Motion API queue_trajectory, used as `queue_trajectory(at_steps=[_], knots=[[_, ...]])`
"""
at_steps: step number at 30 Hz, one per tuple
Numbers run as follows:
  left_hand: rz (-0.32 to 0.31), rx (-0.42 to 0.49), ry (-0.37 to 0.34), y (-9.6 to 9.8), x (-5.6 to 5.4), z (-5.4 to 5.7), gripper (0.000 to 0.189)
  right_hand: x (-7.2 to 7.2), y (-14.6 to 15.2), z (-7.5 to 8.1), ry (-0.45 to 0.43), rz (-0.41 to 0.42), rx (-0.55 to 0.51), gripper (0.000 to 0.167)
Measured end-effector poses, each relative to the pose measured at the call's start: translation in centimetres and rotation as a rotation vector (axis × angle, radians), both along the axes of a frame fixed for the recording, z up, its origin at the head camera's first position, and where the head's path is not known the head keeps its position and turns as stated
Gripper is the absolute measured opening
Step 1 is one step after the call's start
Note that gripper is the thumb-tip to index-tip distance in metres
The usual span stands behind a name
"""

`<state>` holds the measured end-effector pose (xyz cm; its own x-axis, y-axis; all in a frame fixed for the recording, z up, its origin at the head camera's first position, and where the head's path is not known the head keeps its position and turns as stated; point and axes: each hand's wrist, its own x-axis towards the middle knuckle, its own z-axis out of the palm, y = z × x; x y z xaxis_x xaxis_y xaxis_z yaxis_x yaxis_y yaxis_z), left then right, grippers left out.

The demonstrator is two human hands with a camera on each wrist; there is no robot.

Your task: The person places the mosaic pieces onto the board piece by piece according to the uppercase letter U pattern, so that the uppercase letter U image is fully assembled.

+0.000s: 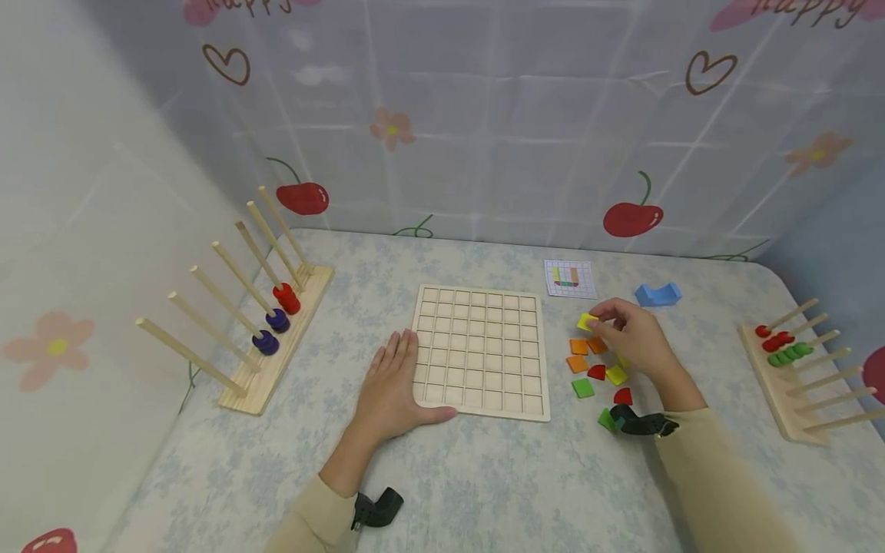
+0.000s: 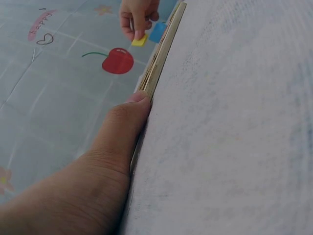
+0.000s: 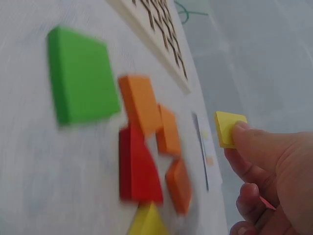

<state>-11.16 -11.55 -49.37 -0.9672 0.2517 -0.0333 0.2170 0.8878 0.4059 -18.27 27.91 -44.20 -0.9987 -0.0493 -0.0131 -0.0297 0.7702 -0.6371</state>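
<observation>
My right hand pinches a yellow square tile between thumb and fingers. In the right wrist view that tile is held up off the table. My left hand lies with straight fingers along the left edge of a wooden grid board, its thumb against the near edge. Beside the board's right edge lie loose tiles: orange squares, a green square, red quarter-round pieces and a yellow one. Another green piece is partly hidden by the right wrist camera.
Behind the tiles lies a printed pattern card, with a blue curved block to its right. A peg rack with purple and red rings stands left; another rack with red and green beads stands right. A patterned curtain hangs behind.
</observation>
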Motion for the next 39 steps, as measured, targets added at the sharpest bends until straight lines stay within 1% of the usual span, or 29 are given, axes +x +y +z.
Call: queue_trajectory(at_steps=[7,12,16,20,24,28,33,39], knots=[[0.005,0.006,0.031,0.1,0.1,0.0,0.143,-1.5,-3.2,0.0,-0.008,0.054,-0.034,0.021],[0.008,0.002,0.053,0.1,0.1,0.0,0.142,-2.2,-5.3,-0.2,0.005,0.094,-0.068,0.019],[0.010,0.000,0.045,0.2,0.1,0.0,0.142,-2.6,-6.7,-0.4,0.019,0.123,-0.104,0.018],[0.006,-0.005,0.032,0.5,0.1,0.1,0.141,-2.8,-7.9,-0.3,0.016,0.140,-0.126,0.017],[0.009,-0.015,0.043,0.6,0.0,0.0,0.141,-2.9,-9.5,0.0,-0.006,0.153,-0.155,0.017],[0.017,-0.022,0.055,0.7,0.1,0.0,0.141,-3.4,-11.5,0.1,-0.036,0.173,-0.188,0.015],[0.023,-0.027,0.054,0.7,0.1,0.0,0.141,-4.1,-14.3,-0.1,-0.066,0.198,-0.205,0.015],[0.027,-0.030,0.042,0.5,0.1,0.0,0.140,-4.7,-17.2,-0.8,-0.080,0.237,-0.195,0.015]])
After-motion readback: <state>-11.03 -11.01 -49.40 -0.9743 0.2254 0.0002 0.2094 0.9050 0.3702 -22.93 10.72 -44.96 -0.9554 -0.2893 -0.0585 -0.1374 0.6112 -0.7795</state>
